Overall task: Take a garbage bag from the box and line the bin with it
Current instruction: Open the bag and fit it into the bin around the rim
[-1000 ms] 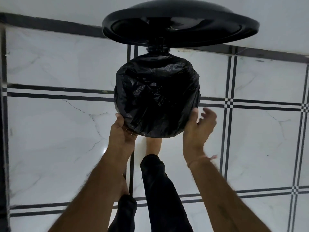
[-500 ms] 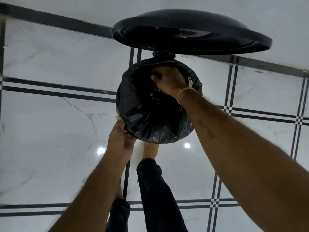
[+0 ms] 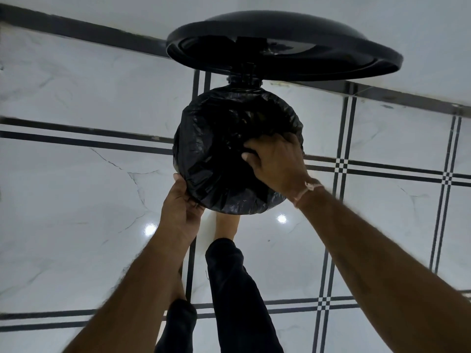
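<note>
A round bin stands on the floor with its black lid (image 3: 283, 44) swung up and open behind it. A black garbage bag (image 3: 214, 154) fills the bin's mouth and is folded down over the rim all around. My left hand (image 3: 182, 212) grips the bag-covered rim at the near left. My right hand (image 3: 276, 161) rests on the right side of the rim, its fingers curled over the edge into the bag. The bin's body is hidden under the bag. No box is in view.
White marble floor tiles (image 3: 76, 200) with dark stripe lines surround the bin. A white wall with a dark baseboard (image 3: 76, 29) runs behind the lid. My legs in dark trousers (image 3: 234, 289) and a bare foot (image 3: 226, 225) stand just in front of the bin.
My right hand went from outside the bin's right side to deep inside the bag at the back, then came back to the right rim. My left hand kept its hold.
</note>
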